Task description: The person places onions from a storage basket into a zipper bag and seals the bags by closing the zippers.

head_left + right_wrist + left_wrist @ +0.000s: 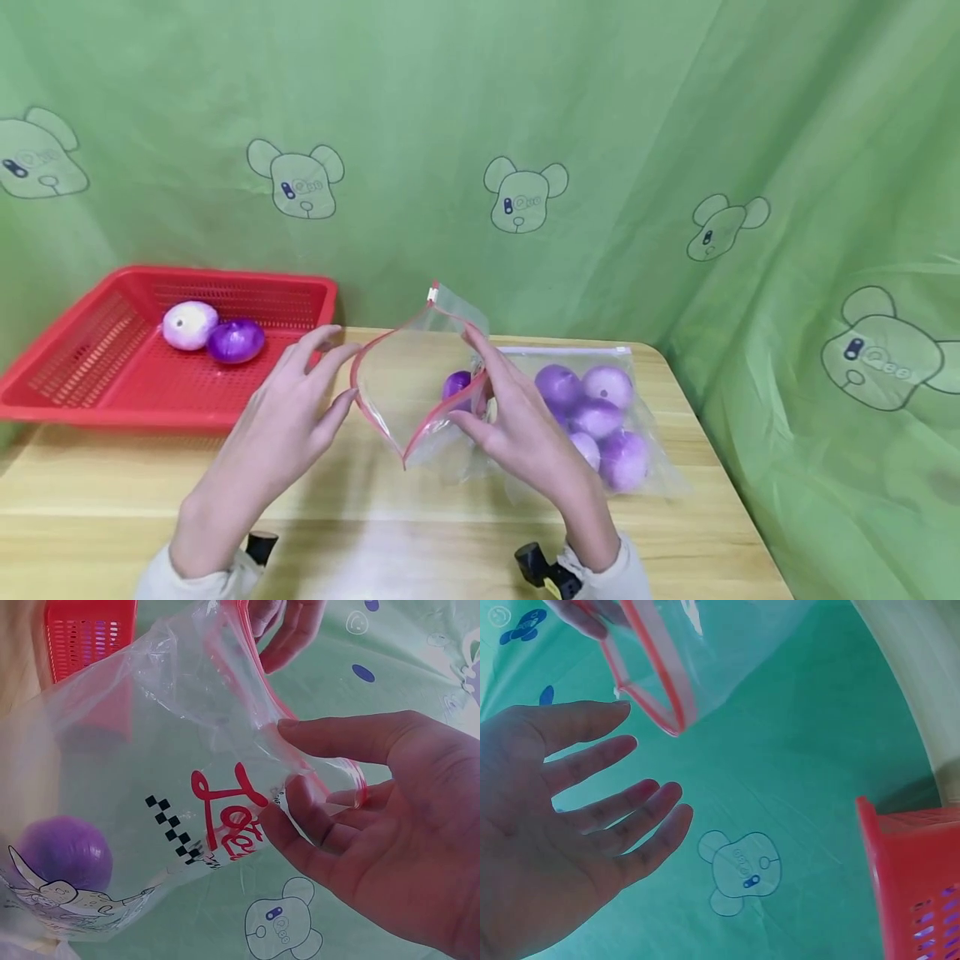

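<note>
A clear zip bag [408, 367] with a red-edged mouth stands wide open in the middle of the head view. One purple onion [67, 855] lies at its bottom, beside printed drawings. My right hand [525, 425] holds the bag's right rim, thumb and fingers at the red edge; the right wrist view shows the thumb [337, 739] against the film. On the other side, my left hand [281, 417] has its fingers spread and relaxed near the left rim. In the left wrist view its palm holds nothing, and a gap shows between fingertips and bag.
At the left is a red basket [161, 404] with a pale onion [191, 325] and a dark purple onion [236, 342]. A second clear bag [555, 357], full of several purple onions [596, 417], lies on the wooden table [420, 508] at right. Green curtain [420, 108] surrounds the table.
</note>
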`<state>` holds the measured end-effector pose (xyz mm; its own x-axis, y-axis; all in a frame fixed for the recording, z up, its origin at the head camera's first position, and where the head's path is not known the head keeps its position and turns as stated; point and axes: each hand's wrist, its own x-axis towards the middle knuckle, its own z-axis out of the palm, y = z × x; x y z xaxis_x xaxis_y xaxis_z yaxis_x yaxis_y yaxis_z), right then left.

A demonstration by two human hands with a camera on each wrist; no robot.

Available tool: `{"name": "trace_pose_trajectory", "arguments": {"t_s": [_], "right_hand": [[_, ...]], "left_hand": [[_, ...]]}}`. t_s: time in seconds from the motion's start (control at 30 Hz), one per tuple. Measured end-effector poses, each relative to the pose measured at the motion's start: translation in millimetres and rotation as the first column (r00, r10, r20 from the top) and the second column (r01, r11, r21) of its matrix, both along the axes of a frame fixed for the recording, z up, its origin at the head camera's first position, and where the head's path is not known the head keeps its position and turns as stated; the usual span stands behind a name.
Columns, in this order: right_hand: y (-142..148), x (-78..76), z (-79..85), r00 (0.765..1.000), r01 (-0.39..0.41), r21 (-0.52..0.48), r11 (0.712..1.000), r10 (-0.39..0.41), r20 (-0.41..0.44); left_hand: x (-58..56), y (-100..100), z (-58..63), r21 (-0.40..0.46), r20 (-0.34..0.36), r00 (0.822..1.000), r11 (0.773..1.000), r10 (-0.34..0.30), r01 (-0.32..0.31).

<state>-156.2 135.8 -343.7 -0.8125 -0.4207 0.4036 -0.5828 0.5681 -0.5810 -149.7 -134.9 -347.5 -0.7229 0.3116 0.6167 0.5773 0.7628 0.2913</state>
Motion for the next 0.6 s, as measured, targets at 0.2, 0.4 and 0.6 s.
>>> {"name": "trace_pose_trajectory", "arguments": {"t_s": [0.2, 0.4, 0.6], "right_hand": [[3.6, 1.5, -0.1, 1.0, 0.01, 0.005, 1.0, -0.01, 0.002], [5.4, 2.6, 2.7, 1.0, 0.024, 0.028, 0.999, -0.023, -0.01], [5.2, 1.9, 1.9, 1.0, 0.015, 0.026, 1.0, -0.015, 0.001]], "left_hand": [[-1.2, 1.0, -6.3, 0.01, 0.041, 0.999, 1.0, -0.005, 0.005], [-2.6, 5.0, -7.5, 0.018, 0.056, 0.998, 0.999, -0.035, 0.034], [-7.3, 1.0, -11.0, 0.03, 0.07, 0.997, 0.999, -0.017, 0.015]]}}
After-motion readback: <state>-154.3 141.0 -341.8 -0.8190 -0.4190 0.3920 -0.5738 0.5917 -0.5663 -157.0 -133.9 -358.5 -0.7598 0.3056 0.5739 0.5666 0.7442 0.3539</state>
